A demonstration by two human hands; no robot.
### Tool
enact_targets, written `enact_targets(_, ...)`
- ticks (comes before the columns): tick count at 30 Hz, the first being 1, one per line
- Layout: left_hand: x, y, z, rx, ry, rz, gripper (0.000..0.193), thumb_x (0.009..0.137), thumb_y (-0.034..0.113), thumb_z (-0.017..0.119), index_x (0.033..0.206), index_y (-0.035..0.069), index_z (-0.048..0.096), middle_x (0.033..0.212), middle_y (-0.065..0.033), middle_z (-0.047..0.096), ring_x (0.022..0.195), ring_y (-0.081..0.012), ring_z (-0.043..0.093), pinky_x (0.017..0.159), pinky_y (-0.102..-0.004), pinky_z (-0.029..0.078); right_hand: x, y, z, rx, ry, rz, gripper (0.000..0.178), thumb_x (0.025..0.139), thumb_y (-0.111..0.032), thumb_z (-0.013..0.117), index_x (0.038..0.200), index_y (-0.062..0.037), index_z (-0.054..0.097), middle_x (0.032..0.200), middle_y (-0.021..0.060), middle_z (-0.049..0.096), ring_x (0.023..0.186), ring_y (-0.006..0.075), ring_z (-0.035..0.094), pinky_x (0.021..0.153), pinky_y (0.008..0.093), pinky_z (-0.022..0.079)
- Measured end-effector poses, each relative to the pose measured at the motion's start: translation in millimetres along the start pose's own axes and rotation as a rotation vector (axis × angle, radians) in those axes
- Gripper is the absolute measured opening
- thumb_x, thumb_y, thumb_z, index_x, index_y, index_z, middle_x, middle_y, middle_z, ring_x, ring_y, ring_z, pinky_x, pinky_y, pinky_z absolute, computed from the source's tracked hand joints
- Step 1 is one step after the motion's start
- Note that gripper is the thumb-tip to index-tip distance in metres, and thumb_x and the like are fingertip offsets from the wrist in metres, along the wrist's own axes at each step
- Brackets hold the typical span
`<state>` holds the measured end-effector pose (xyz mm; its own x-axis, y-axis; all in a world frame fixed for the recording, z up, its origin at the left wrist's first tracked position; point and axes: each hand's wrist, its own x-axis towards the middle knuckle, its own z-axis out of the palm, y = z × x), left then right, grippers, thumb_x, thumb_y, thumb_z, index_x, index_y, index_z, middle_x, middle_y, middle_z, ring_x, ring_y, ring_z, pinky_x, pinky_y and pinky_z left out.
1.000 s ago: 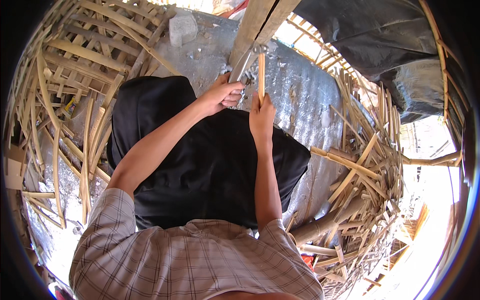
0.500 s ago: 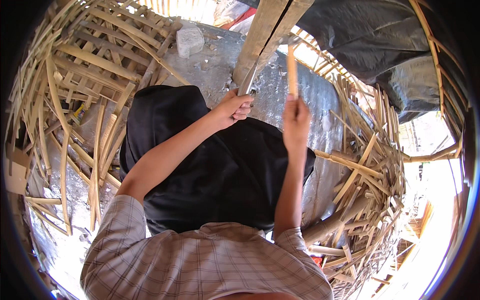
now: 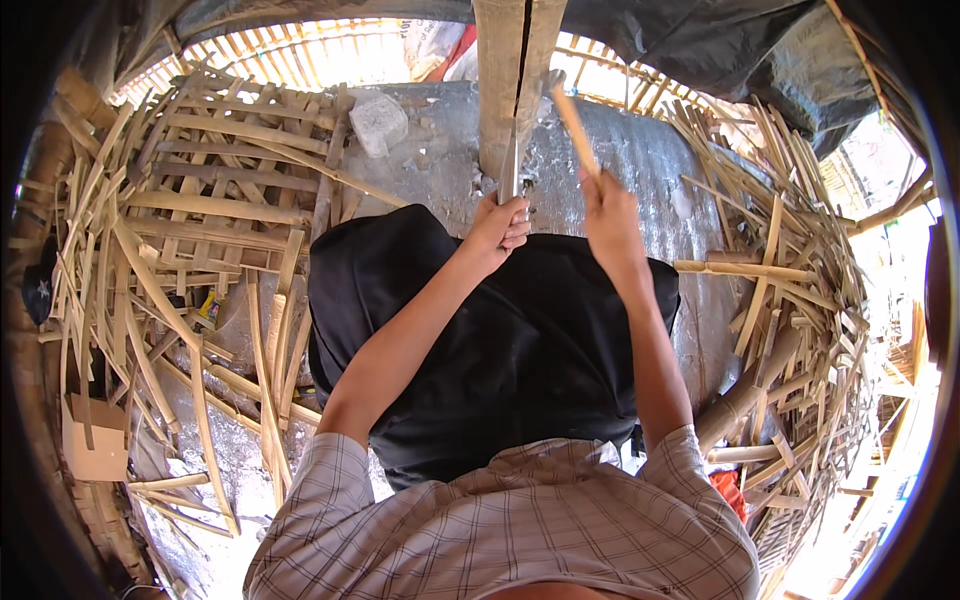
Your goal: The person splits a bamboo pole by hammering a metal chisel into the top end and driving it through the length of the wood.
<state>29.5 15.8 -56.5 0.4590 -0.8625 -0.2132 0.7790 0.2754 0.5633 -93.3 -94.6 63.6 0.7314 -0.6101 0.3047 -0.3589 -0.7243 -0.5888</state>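
Observation:
My left hand (image 3: 499, 230) is wrapped round a slim metal chisel (image 3: 515, 165), its blade pointing away from me. The chisel's far end lies against a wooden post (image 3: 497, 90) that has a dark lengthwise slit. To the right, my right hand (image 3: 612, 212) grips the pale wooden handle of a hammer (image 3: 575, 128). The hammer's small metal head is up beside the post, apart from the chisel. Black cloth (image 3: 490, 350) covers my lap below both hands.
Woven bamboo lattice (image 3: 230, 205) and loose strips lie at left. More bamboo strips (image 3: 790, 330) are heaped at right. A pale stone block (image 3: 378, 124) rests on the grey sheet (image 3: 430, 150) left of the post. A cardboard box (image 3: 95, 440) stands far left; black plastic (image 3: 700, 40) hangs far right.
The view has shifted, and the post now stands more upright in it. The hammer has tilted with its head leaning left toward the post. Both hands keep their holds.

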Motion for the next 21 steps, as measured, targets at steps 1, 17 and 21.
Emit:
enact_targets(1,-0.9,2.2,-6.9,-0.017,-0.001,0.007,0.019,0.095,0.006,0.06,0.085,0.011,0.044,0.061,0.0048,0.041,0.043,-0.0037,0.035,0.035,-0.0207,0.025,3.8,-26.2,-13.0,0.024,0.024,-0.021,0.031,0.103,-0.025,0.055,0.09,0.0024,0.055,0.07,0.0302,0.06,0.062,0.0508,0.059,0.053,0.0528,0.041)
enact_targets(17,3.8,-9.8,-0.9,-0.023,-0.011,-0.003,0.023,0.09,0.003,0.064,0.094,0.009,0.043,0.063,0.0029,0.044,0.043,-0.0041,0.038,0.035,-0.021,0.026,10.3,-55.8,-3.0,-0.064,0.078,-0.056,0.026,0.103,-0.025,0.057,0.101,0.0016,0.054,0.064,0.0244,0.057,0.059,0.0424,0.062,0.051,0.0482,0.042)
enact_targets(21,4.8,-3.5,11.8,-0.02,0.003,0.0,0.023,0.09,0.002,0.063,0.094,0.009,0.042,0.064,0.003,0.043,0.043,-0.0037,0.036,0.036,-0.0211,0.026,-6.9,0.6,14.8,0.045,0.224,-0.041,0.026,0.103,-0.023,0.056,0.1,0.0031,0.054,0.065,0.0271,0.059,0.061,0.0473,0.062,0.051,0.051,0.045)
